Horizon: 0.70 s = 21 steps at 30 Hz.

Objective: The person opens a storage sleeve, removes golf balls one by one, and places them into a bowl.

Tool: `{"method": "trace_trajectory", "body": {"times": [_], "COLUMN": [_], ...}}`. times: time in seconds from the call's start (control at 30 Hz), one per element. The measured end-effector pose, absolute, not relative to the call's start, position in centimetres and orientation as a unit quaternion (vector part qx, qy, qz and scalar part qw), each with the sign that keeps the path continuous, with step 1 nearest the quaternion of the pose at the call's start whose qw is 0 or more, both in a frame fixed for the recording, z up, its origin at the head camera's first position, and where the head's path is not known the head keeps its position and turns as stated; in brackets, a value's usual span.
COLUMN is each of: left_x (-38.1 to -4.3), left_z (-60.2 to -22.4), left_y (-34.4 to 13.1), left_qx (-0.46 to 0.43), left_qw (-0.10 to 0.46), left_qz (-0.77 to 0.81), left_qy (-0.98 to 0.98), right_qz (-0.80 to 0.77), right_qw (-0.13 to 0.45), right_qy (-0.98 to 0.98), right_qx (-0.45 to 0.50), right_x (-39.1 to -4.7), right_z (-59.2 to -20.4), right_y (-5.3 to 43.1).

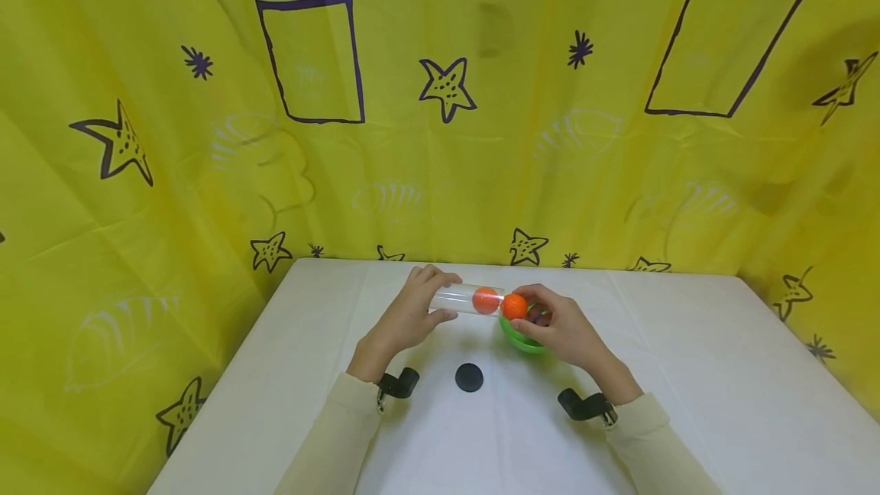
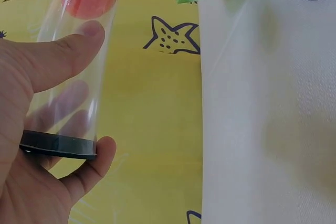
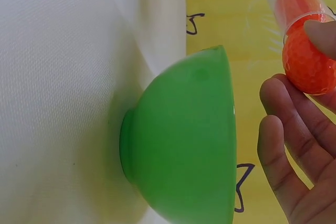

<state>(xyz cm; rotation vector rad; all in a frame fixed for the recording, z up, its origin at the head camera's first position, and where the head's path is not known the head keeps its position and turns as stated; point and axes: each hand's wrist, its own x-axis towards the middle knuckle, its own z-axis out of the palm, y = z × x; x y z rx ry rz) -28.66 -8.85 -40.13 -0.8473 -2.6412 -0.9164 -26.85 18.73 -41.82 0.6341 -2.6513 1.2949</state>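
My left hand (image 1: 411, 310) grips a clear plastic tube (image 1: 450, 298) held sideways above the table. A black cap (image 2: 58, 144) covers the tube's end by my palm. Inside the tube sits one orange ball (image 1: 485, 300). At the tube's open mouth, my right hand (image 1: 560, 327) pinches a second orange ball (image 3: 307, 59), dimpled like a golf ball, between thumb and fingers. It touches the rim and looks partly within it. Just below the right hand stands a green bowl (image 3: 184, 140); its inside is mostly hidden.
A round black lid (image 1: 469, 377) lies on the white-covered table (image 1: 426, 434), nearer to me than the bowl. Behind the table hangs a yellow curtain (image 1: 440, 166) with drawn stars, and it also runs along both sides.
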Motion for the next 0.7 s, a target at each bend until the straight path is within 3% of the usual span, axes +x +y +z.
{"method": "trace_trajectory", "body": {"times": [0.7], "left_x": [-28.6], "left_z": [-40.2], "left_y": [-8.9], "left_qx": [-0.296], "left_qw": [0.116], "left_qz": [-0.314], "left_qy": [-0.895], "right_qz": [0.406], "right_qw": [0.105], "right_qy": [-0.889], "right_qx": [0.182], "right_x": [-27.4], "right_z": [-41.4], "right_y": [21.5]}}
